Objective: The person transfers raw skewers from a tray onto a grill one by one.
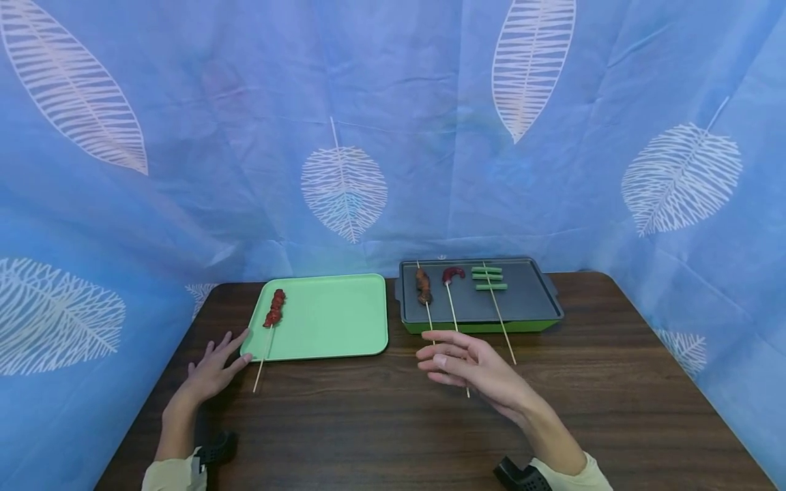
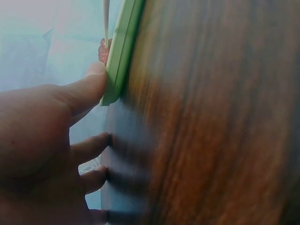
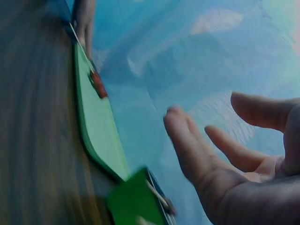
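My left hand [image 1: 211, 372] lies at the front left corner of a light green tray [image 1: 334, 317], fingers spread and straight. In the left wrist view its thumb [image 2: 91, 84] is right at the tray's rim. A skewer of red chunks [image 1: 274, 308] lies on the tray, its stick reaching over the front edge. My right hand [image 1: 473, 365] hovers before a dark grill plate [image 1: 534, 293], fingers loosely extended and holding nothing. On the plate lie a brown meat skewer [image 1: 423, 286], a dark red curled piece on a stick [image 1: 453, 273] and a skewer of green sticks [image 1: 491, 277].
The grill plate sits on a green base [image 1: 534, 326], with handles at its sides. Sticks from its skewers jut over the front edge, partly behind my right hand. A brown wooden table [image 1: 344, 423] carries everything, and a blue leaf-patterned cloth [image 1: 405, 170] hangs behind it.
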The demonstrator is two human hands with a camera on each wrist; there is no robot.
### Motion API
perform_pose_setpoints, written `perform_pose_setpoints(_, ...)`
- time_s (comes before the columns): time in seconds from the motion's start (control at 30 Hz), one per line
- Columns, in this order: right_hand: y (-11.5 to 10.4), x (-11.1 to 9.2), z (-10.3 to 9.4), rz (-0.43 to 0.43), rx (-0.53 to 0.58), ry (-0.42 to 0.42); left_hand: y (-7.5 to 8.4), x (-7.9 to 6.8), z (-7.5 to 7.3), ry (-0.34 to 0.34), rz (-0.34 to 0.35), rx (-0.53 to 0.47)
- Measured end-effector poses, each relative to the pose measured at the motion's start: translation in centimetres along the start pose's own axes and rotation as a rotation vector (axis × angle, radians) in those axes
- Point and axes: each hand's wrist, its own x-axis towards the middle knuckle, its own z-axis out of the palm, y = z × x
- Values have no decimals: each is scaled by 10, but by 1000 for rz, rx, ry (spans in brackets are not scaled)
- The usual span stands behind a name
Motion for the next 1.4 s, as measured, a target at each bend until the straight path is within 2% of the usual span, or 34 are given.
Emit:
perform_pose_setpoints(0.1, 6, 7, 18, 3, -23, 0, -1, 0, 0, 2, -4, 0)
perform_pose_setpoints(0.3, 28, 18, 54, 17, -68, -54, -1, 1, 0, -18, -28, 12)
perform_pose_setpoints(0.63, 53, 57, 94, 87, 101, -11, -1, 3, -3, -19, -14, 27)
perform_pose_setpoints(0.9, 66, 93, 123, 101, 175, 22, -2, 1, 2, -3, -1, 17)
perform_pose_setpoints(1.03, 72, 108, 135, 116, 183, 16, 0, 0, 2, -4, 2, 10)
perform_pose_setpoints(1.17, 81, 123, 145, 143, 221, -25, 3, 0, 3, -13, -2, 10)
perform_pose_setpoints(1.4, 97, 143, 158, 195, 358, -82, 3, -2, 1, -5, 5, 16)
